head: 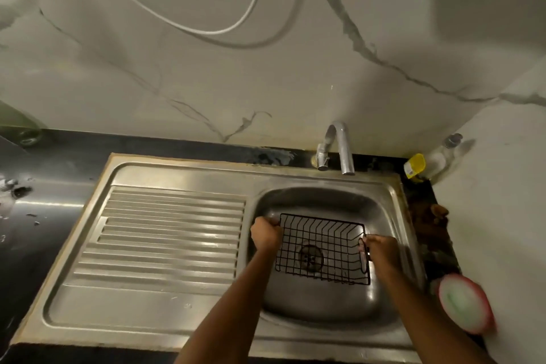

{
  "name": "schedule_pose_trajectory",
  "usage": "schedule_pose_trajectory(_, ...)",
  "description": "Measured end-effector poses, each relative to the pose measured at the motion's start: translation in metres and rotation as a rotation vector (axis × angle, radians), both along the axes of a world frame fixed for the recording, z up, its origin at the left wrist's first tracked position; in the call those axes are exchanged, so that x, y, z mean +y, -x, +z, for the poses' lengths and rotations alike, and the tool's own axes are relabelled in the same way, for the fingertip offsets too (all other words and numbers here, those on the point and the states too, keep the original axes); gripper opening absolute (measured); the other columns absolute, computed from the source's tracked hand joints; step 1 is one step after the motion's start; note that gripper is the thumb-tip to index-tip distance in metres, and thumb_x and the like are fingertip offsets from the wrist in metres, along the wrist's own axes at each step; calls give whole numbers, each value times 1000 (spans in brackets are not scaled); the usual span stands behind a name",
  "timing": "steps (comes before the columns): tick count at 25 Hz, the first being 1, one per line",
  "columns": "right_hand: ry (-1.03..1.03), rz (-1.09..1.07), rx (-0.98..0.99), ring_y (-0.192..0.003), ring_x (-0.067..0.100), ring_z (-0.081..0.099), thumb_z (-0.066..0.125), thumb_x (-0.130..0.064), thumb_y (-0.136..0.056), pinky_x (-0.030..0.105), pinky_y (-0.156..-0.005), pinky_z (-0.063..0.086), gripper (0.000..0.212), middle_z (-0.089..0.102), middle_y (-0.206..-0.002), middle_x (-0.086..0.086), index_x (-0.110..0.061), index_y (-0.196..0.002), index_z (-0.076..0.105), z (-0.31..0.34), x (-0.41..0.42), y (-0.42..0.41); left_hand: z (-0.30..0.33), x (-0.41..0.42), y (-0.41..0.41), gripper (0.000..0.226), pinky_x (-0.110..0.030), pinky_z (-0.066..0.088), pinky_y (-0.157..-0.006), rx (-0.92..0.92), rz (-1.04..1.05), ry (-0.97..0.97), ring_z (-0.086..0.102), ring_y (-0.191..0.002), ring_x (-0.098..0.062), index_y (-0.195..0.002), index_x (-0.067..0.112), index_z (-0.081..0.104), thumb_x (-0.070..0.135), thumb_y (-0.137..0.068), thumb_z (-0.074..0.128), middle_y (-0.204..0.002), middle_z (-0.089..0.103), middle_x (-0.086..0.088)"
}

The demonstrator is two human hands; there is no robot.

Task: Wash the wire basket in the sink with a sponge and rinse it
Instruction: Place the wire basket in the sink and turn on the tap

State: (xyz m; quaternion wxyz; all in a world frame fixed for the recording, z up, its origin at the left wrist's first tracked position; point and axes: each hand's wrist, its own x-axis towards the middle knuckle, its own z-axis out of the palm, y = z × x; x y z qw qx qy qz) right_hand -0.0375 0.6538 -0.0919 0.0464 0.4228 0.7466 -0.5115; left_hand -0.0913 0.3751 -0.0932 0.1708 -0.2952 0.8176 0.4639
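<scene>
One wire basket (pixel 323 248), black, rectangular, held level inside the sink bowl (pixel 322 301), above the drain (pixel 310 257), which shows through its mesh. Two hands: left hand (pixel 266 234), fingers curled round the basket's left rim; right hand (pixel 381 249), fingers curled round the right-end handle. Whether the basket touches the bowl floor cannot be told. One steel sink with one ribbed drainboard (pixel 168 236) to the left. One tap (pixel 339 148) behind the bowl, no water visible. One yellow-capped clear bottle (pixel 425 164) in the back right corner. One round pink-rimmed item (pixel 465 306) at the right, blurred, contents indistinct. Dark countertop (pixel 44 186); a green object (pixel 17 124) cut off at the left edge. Marble-patterned wall (pixel 266 68) with one white hose (pixel 245 15).
</scene>
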Motion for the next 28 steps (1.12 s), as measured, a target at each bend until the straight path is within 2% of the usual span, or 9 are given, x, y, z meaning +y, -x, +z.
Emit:
schedule_pose_trajectory(2,12,-35,10,-66,29,67,64,8,-88,29,-58,56,13,72,-79,24,6,-98,72,-2,-2,8,-10,6,3,12,-37,60,-93,2,7,40,72,-102,-26,-107,3,70,9,-97,69,-107,74,-11)
schedule_pose_trajectory(5,42,-96,5,-73,28,68,63,8,-90,28,-59,55,16,71,-79,18,2,-103,71,-13,-7,16,-27,9,7,11,-36,59,-93,-6,53,45,70,-105,-28,-108,2,67,8,-99,66,-109,72,-13)
schedule_pose_trajectory(11,60,-88,-49,-72,17,68,56,13,-91,18,-52,54,35,74,-100,19,3,-124,65,-60,1,20,-55,11,5,7,-24,53,-80,24,42,81,64,-89,-13,-103,4,68,5,-100,63,-101,69,-5)
schedule_pose_trajectory(15,52,-87,-17,-78,20,70,57,12,-91,23,-62,56,35,74,-102,20,3,-124,65,-72,5,23,-68,10,3,12,-24,51,-81,53,16,133,60,-90,-14,-111,2,64,2,-100,62,-103,63,-4)
schedule_pose_trajectory(18,74,-50,-12,-98,31,71,58,9,-91,39,-82,59,35,71,-113,23,1,-124,65,-77,9,25,-70,10,4,10,-25,50,-78,53,-33,159,60,-88,-14,-109,1,66,2,-101,60,-100,65,-6)
schedule_pose_trajectory(20,-44,23,-37,-100,30,71,62,8,-88,39,-84,59,38,70,-119,21,-3,-125,66,-70,5,26,-65,11,5,10,-25,56,-78,52,-78,164,64,-87,-13,-108,3,67,4,-100,62,-103,69,-7)
schedule_pose_trajectory(24,-406,178,-17,-83,18,61,59,6,-90,18,-59,44,38,70,-112,11,-6,-125,64,-34,-20,-3,-17,25,1,5,-21,58,-67,125,-183,186,66,-76,-9,-102,11,68,10,-97,68,-93,70,-1)
schedule_pose_trajectory(26,-466,211,10,-82,19,64,60,0,-91,26,-63,50,25,72,-101,9,-10,-113,67,-20,-32,-25,17,35,11,3,-16,53,-63,248,-225,142,66,-73,-6,-100,15,69,16,-97,69,-88,71,3)
schedule_pose_trajectory(28,-456,219,26,-80,22,68,57,-5,-92,35,-66,55,20,74,-90,5,-17,-97,71,-11,-40,-47,54,50,31,6,-17,54,-69,330,-243,83,67,-78,-4,-101,18,71,22,-97,70,-90,72,6)
